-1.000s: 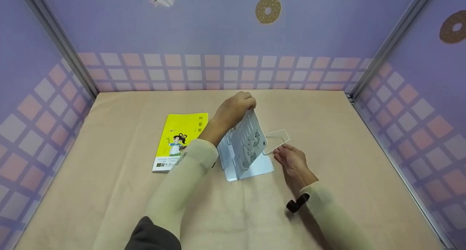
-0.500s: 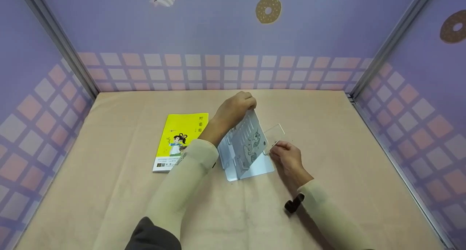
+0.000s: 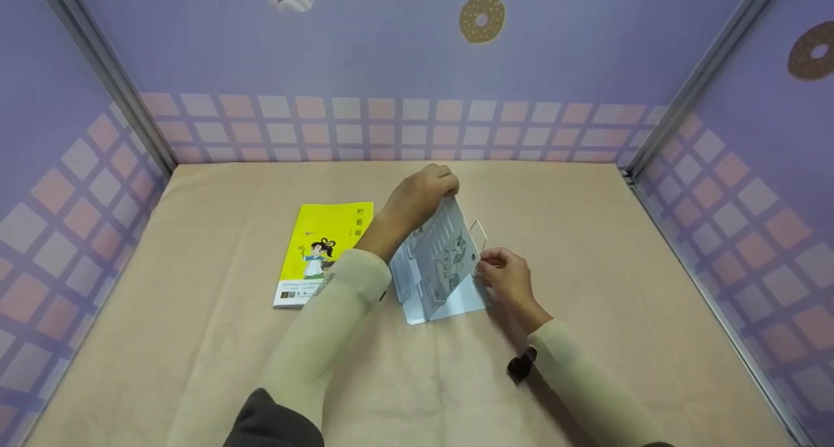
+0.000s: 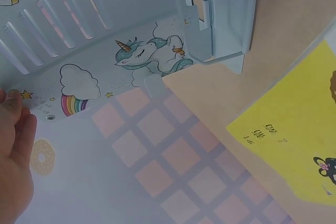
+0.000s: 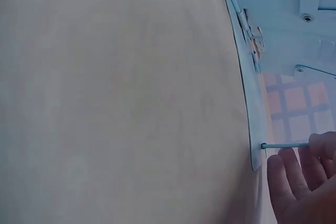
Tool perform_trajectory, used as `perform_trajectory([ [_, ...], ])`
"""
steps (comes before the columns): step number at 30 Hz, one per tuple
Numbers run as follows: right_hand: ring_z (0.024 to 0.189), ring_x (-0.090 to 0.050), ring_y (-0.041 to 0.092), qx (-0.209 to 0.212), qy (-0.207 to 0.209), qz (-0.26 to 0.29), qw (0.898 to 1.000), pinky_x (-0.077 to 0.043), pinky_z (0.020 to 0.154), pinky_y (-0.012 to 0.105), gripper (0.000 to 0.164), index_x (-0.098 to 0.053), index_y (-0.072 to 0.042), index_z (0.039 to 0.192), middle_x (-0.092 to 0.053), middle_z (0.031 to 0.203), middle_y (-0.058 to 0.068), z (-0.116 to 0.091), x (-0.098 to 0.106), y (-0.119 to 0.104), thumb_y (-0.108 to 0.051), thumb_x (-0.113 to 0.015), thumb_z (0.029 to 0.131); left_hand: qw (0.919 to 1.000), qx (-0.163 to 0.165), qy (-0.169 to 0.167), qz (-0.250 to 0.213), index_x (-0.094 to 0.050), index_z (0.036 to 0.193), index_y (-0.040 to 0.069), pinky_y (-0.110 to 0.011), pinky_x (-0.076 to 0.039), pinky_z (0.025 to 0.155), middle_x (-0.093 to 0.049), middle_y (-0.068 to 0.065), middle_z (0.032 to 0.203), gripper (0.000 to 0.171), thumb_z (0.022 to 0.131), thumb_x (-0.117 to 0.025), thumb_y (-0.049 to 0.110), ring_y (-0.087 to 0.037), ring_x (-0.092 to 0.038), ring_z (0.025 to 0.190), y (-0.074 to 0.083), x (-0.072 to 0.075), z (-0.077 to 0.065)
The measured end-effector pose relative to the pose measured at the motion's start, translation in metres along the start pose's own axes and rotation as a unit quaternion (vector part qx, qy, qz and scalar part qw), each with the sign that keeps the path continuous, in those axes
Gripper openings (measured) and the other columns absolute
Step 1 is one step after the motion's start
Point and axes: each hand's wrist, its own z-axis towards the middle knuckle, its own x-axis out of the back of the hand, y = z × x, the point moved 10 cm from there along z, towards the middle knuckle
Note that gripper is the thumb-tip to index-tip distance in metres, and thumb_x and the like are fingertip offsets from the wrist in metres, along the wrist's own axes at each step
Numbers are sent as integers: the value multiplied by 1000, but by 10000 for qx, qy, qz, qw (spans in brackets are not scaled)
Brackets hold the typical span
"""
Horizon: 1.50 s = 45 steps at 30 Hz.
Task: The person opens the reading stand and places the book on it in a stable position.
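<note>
A pale-blue metal book stand (image 3: pixel 448 255), printed with unicorns, stands at mid-table with its slotted panel tilted up from a flat base (image 3: pixel 462 305). My left hand (image 3: pixel 420 196) grips the panel's top edge; in the left wrist view its fingers lie beside a rainbow cloud print (image 4: pixel 79 85). Behind the panel, my right hand (image 3: pixel 511 281) pinches a thin wire support leg (image 3: pixel 481 232) hinged to the base. The right wrist view shows this wire (image 5: pixel 286 145) running from the base's edge into my fingers (image 5: pixel 294 174). The wire's far end is partly hidden by the panel.
Left of the stand lies a yellow book (image 3: pixel 326 232), partly behind my left forearm. A beige cloth (image 3: pixel 619 271) covers the table. Purple checked walls (image 3: pixel 417 128) enclose the back and both sides.
My right hand has moved slightly left and its fingers have curled onto the wire leg. The wire has swung up from lying low toward the panel. My left hand stays put.
</note>
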Motion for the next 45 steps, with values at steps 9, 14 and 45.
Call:
perform_trajectory([
  [9, 82, -65, 16, 962, -230, -1191, 9879, -55, 69, 27, 9, -68, -14, 93, -71, 93, 4, 3, -10, -19, -11, -67, 85, 10000, -14, 1, 16, -65, 95, 10, -25, -52, 86, -65, -3, 98, 16, 90, -53, -1, -18, -61, 95, 1, 1, -1],
  [14, 84, -63, 15, 1174, -428, -1548, 9800, -53, 75, 28, 11, -70, -16, 95, -70, 92, 1, 4, -16, -23, -10, -67, 85, 10000, 26, -47, -23, -65, 96, 11, -25, -52, 87, -65, -2, 99, 17, 91, -53, 0, -17, -61, 95, 0, 0, -1],
  [45, 67, -51, 14, 2009, -496, -2389, 9487, -40, 59, 28, 12, -71, -12, 96, -60, 73, -2, 2, -19, -36, -14, -61, 90, 9991, -35, -375, 171, -66, 111, 11, -24, -50, 95, -66, -1, 113, 26, 93, -51, 0, -16, -63, 107, 17, -23, 3],
])
